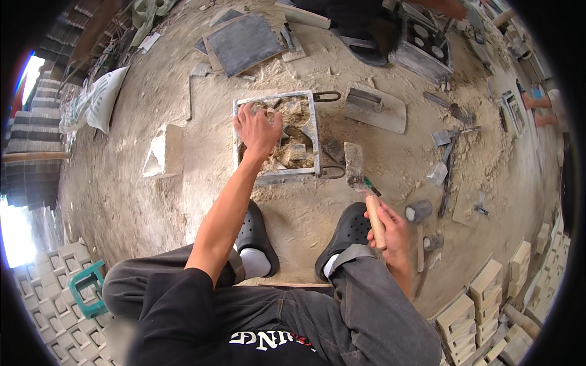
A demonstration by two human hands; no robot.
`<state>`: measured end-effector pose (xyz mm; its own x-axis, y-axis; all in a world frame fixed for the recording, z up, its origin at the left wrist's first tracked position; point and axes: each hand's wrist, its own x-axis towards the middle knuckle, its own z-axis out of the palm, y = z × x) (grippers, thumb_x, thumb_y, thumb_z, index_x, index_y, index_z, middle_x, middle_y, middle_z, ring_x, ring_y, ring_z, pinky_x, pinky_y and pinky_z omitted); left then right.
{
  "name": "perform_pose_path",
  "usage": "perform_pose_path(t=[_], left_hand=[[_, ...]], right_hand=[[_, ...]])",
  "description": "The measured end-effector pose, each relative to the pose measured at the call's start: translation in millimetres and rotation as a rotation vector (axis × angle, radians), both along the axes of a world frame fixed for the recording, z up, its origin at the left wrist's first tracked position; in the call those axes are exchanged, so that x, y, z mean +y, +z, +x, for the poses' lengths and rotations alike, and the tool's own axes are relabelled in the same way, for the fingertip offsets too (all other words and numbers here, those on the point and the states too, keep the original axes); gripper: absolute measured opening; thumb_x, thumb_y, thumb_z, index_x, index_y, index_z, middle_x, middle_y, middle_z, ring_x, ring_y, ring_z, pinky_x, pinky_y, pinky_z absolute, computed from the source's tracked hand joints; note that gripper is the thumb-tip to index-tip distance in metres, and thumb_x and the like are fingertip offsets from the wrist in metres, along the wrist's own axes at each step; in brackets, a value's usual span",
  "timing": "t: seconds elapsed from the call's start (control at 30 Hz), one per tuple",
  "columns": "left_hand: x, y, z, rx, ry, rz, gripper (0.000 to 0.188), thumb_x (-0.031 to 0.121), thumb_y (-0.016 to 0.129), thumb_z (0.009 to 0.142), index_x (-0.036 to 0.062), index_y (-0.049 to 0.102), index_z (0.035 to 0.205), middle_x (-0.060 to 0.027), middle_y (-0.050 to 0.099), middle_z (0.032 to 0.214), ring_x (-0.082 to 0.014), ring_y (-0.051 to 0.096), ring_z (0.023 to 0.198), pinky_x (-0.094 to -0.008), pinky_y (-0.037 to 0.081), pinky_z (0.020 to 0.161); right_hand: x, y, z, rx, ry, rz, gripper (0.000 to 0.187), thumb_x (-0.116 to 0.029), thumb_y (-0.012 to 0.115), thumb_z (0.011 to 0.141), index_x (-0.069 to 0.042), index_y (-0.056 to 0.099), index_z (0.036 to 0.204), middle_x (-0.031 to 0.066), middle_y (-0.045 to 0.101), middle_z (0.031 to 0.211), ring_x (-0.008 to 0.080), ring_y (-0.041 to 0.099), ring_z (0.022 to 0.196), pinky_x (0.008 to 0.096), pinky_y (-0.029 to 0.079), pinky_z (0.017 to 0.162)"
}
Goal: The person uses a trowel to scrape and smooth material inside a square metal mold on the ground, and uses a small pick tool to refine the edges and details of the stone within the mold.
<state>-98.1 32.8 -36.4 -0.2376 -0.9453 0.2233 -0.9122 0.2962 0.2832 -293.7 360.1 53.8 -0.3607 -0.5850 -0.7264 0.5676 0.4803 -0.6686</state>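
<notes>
A square metal frame mold (317, 131) with looped side handles lies on the dusty ground before my feet, holding pale crumbly clumps (297, 151) around a dark inner shape. My left hand (257, 129) reaches over its left part. Its fingers are apart and bent down onto the loose material; the fingertips are partly hidden. To the right of the mold, my right hand (390, 229) is closed around the wooden handle of a trowel (377, 221). The trowel's flat, dirt-caked blade (353, 160) points away from me, beside the frame's lower right corner.
Beyond the mold lie dark square boards (244, 44) and, at right, a plastering float (375, 110). Mallets (418, 211) and scattered tools lie right. A white block (163, 152) stands left. Stacked pale blocks (456, 323) fill the lower right; another person's arm (540, 110) shows far right.
</notes>
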Motion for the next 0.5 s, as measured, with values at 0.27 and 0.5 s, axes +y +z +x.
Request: perform_pose_path(t=[0.27,0.5], left_hand=[[-4,-4,-10,0.05,-0.04,0.013,0.043,0.037,0.06,0.092,-0.0018,0.069,0.109,-0.0201,0.049,0.137,-0.0358,0.036,0.136,-0.0522,0.023,0.113],[-11,11,27,0.18,0.006,0.054,0.038,0.037,0.064,0.092,0.0026,0.07,0.108,-0.0154,0.061,0.123,-0.0321,0.05,0.122,-0.0453,0.034,0.106]], right_hand=[[8,-7,1,0.033,-0.008,0.02,0.039,-0.024,0.058,0.099,-0.005,0.061,0.133,0.0082,0.069,0.096,0.0109,0.058,0.048,0.0239,0.043,0.036],[8,-9,4,0.053,-0.004,0.03,0.04,-0.024,0.059,0.099,-0.004,0.061,0.133,0.0072,0.068,0.094,0.0102,0.057,0.048,0.0235,0.043,0.036]])
